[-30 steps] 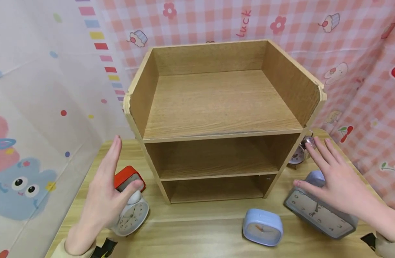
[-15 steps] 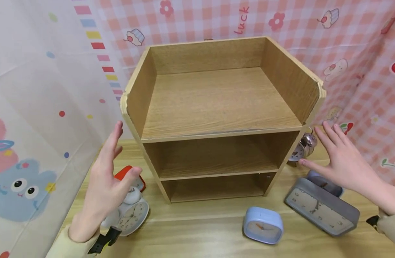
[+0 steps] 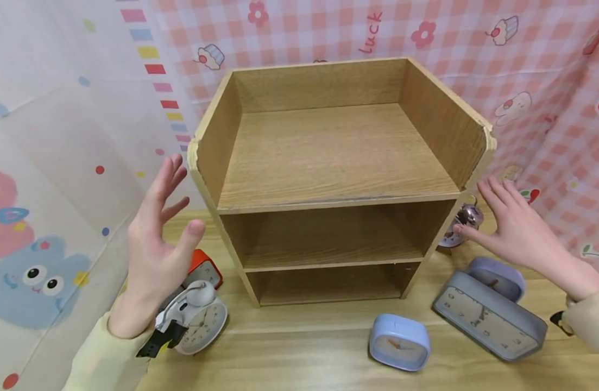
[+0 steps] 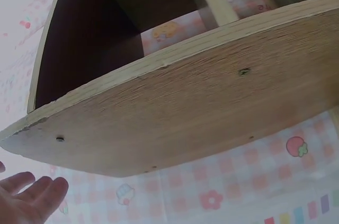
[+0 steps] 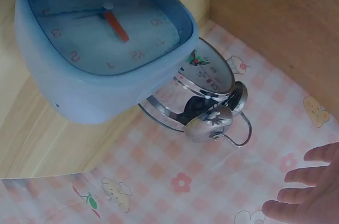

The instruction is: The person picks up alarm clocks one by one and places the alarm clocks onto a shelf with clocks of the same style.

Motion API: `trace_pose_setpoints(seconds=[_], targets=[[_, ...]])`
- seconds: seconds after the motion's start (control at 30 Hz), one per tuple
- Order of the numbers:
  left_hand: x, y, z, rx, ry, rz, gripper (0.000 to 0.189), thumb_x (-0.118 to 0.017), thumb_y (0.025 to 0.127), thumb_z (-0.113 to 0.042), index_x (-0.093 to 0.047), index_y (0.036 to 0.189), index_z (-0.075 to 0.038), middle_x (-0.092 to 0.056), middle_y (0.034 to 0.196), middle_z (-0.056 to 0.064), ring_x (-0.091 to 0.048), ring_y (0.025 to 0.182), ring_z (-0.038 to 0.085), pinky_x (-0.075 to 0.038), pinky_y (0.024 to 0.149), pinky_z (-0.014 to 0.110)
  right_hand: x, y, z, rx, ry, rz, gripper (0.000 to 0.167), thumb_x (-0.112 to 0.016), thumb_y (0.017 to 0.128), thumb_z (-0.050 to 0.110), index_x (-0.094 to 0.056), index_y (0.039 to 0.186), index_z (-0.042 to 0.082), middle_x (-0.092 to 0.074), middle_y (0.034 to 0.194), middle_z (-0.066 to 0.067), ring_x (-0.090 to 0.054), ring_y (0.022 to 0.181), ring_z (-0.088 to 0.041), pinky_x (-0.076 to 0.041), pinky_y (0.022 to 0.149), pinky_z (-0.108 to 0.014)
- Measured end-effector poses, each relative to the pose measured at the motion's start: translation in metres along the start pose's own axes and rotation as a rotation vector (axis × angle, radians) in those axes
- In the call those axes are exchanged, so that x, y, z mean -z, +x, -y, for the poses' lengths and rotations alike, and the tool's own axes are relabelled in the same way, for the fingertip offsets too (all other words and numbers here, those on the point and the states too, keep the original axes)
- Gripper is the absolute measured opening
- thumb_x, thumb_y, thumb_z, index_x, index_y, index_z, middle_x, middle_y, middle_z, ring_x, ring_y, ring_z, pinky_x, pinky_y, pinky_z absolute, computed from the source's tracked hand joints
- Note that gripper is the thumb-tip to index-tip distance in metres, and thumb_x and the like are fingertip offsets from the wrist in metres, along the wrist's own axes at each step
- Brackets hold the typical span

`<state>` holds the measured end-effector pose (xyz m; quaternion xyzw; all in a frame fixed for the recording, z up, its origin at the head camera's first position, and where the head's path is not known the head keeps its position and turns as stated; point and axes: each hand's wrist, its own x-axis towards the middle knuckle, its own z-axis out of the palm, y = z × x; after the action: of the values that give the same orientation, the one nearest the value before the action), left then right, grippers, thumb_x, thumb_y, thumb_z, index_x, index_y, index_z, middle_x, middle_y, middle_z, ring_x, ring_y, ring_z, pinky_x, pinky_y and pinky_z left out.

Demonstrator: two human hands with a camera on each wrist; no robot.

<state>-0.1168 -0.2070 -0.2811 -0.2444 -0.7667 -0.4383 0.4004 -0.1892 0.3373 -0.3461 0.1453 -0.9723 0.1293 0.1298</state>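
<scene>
A small wooden shelf unit [image 3: 335,203] stands between my two hands. To its left my left hand [image 3: 155,244] is raised with its fingers spread, holding nothing, above a white twin-bell alarm clock [image 3: 201,326] and a red clock [image 3: 203,271]. My right hand [image 3: 521,228] hovers beyond the shelf's right side, fingers extended and apart from anything. Below it are a grey rectangular clock [image 3: 490,315] and a lavender-blue clock [image 3: 499,279]. A silver twin-bell alarm clock [image 3: 467,217] stands close to its fingertips. In the left wrist view, fingers [image 4: 45,192] show beside the shelf's side panel [image 4: 137,123].
In front of the shelf, a light-blue clock [image 3: 399,342] sits on the wood-grain table [image 3: 299,347]. Printed cloth curtains, pink checked [image 3: 314,27] at the back and right and white [image 3: 50,136] at the left, hang around the table.
My left hand has risen and spread its fingers, uncovering more of the white alarm clock. My right hand has moved up and right, off the grey clock. The shelf and clocks stay put.
</scene>
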Motion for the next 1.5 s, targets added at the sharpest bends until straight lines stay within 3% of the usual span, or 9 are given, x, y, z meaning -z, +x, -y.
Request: trace_pose_setpoints(seconds=[0.23,0.4,0.63,0.8,1.07,1.3,1.4,1.5], targets=[[-0.005,0.012,0.000,-0.009,-0.032,-0.048,0.088,-0.065,0.099,-0.059,-0.040,0.158,0.002,-0.054,0.160,0.010,-0.057,0.146,0.018,-0.054,0.103,0.014,-0.003,0.014,-0.007,-0.028,0.017,0.052,0.104,-0.076,0.094,0.047,-0.023,0.162,-0.011,-0.019,0.167,-0.041,-0.013,0.158,-0.060,-0.013,0.131,-0.068],[-0.008,0.019,0.000,-0.008,-0.068,-0.045,0.085,-0.065,0.100,-0.055,-0.040,0.158,0.001,-0.054,0.160,0.011,-0.057,0.147,0.020,-0.055,0.102,0.015,-0.007,0.021,-0.012,-0.039,0.027,0.089,0.102,-0.076,0.094,0.043,-0.022,0.161,-0.014,-0.018,0.166,-0.044,-0.013,0.156,-0.063,-0.011,0.131,-0.069],[-0.012,0.026,-0.004,0.024,-0.107,-0.040,0.081,-0.064,0.100,-0.055,-0.043,0.158,-0.003,-0.054,0.161,0.008,-0.055,0.148,0.019,-0.056,0.099,0.014,-0.013,0.032,-0.019,0.047,0.042,0.004,0.091,-0.084,0.087,0.029,-0.038,0.158,-0.002,-0.037,0.159,-0.040,-0.034,0.146,-0.063,-0.026,0.121,-0.075],[-0.016,0.031,-0.009,0.025,-0.150,-0.058,0.076,-0.067,0.099,-0.052,-0.050,0.153,-0.002,-0.057,0.158,0.005,-0.057,0.146,0.020,-0.058,0.096,0.015,-0.020,0.041,-0.026,0.087,0.052,-0.042,0.082,-0.088,0.082,0.020,-0.047,0.149,-0.006,-0.053,0.145,-0.038,-0.050,0.131,-0.060,-0.040,0.107,-0.073],[-0.018,0.035,-0.010,0.039,-0.205,-0.073,0.063,-0.070,0.101,-0.039,-0.056,0.148,-0.001,-0.063,0.152,0.005,-0.062,0.138,0.017,-0.060,0.095,0.017,-0.026,0.046,-0.037,-0.019,0.093,0.093,0.084,-0.082,0.091,0.023,-0.037,0.156,-0.005,-0.051,0.143,-0.045,-0.052,0.125,-0.067,-0.047,0.096,-0.076],[-0.019,0.039,-0.007,0.066,-0.246,-0.081,0.045,-0.071,0.102,-0.020,-0.063,0.138,0.005,-0.064,0.150,0.006,-0.064,0.136,0.017,-0.060,0.094,0.017,-0.034,0.045,-0.047,-0.017,0.123,0.103,0.076,-0.083,0.090,0.022,-0.044,0.148,-0.007,-0.058,0.132,-0.044,-0.064,0.110,-0.061,-0.052,0.089,-0.070],[-0.019,0.039,-0.006,0.066,-0.226,-0.089,0.037,-0.068,0.102,-0.010,-0.064,0.134,0.008,-0.065,0.148,0.006,-0.065,0.134,0.015,-0.060,0.091,0.016,-0.036,0.045,-0.051,-0.037,0.123,0.139,0.078,-0.082,0.091,0.024,-0.041,0.149,-0.009,-0.060,0.128,-0.046,-0.068,0.100,-0.055,-0.054,0.084,-0.066],[-0.020,0.039,-0.006,0.063,-0.235,-0.098,0.035,-0.066,0.102,-0.004,-0.062,0.133,0.012,-0.066,0.147,0.005,-0.066,0.133,0.014,-0.060,0.090,0.016,-0.036,0.046,-0.053,-0.077,0.124,0.190,0.082,-0.080,0.092,0.028,-0.037,0.151,-0.010,-0.059,0.128,-0.047,-0.067,0.100,-0.054,-0.055,0.083,-0.065]])
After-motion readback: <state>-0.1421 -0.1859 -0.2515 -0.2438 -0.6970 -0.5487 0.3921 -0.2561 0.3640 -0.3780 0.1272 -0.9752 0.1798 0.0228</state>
